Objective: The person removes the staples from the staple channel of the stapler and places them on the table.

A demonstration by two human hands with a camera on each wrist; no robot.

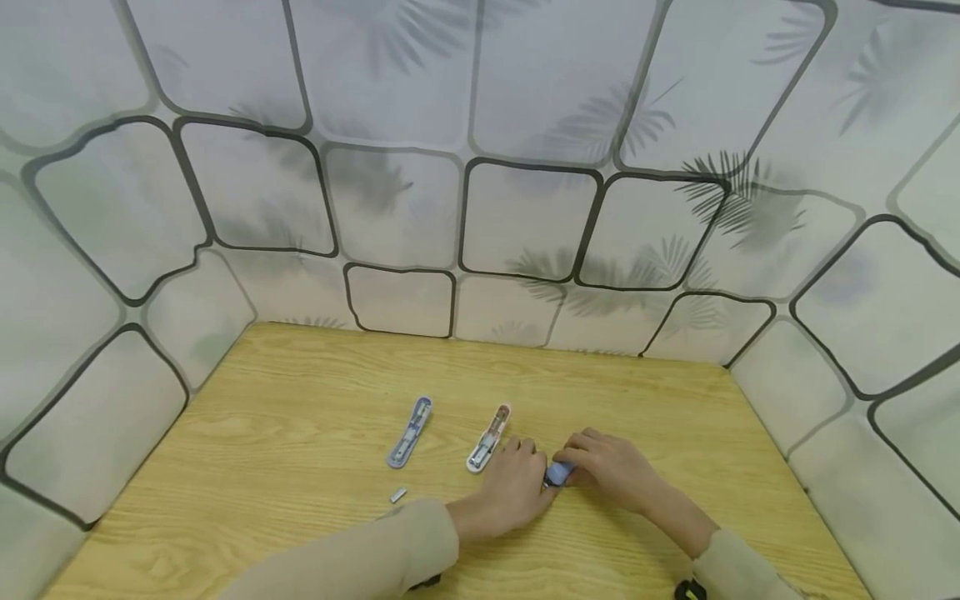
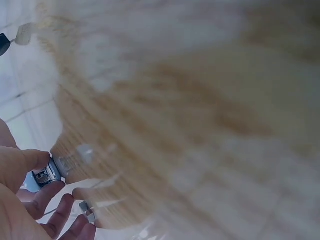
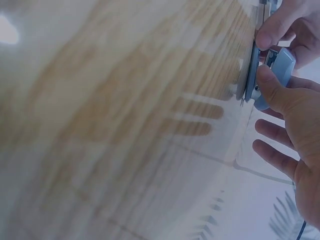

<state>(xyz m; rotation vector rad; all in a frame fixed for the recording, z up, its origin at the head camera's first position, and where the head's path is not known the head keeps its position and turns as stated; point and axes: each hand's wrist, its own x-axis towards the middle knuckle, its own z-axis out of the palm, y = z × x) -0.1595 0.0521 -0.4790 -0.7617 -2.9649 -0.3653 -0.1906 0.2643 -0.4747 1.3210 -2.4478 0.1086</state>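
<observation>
My left hand (image 1: 513, 492) and right hand (image 1: 611, 471) both pinch the small blue stapler (image 1: 559, 473) on the counter (image 1: 300, 500), at five o'clock from the white case (image 1: 489, 439). I'd keep it braced flat.

- Left hand (image 1: 513, 487): palm down, low over the table (image 1: 300, 433), fingers (image 2: 40, 160) curled and pinching one end of a small blue object (image 1: 559, 473).
- Right hand (image 1: 611, 468): palm down, thumb (image 3: 270, 85) and forefinger pinching the opposite end; remaining fingers extended.
- Both forearms: beige sleeves, converging from the near edge; the hands meet fingertip to fingertip.
</observation>
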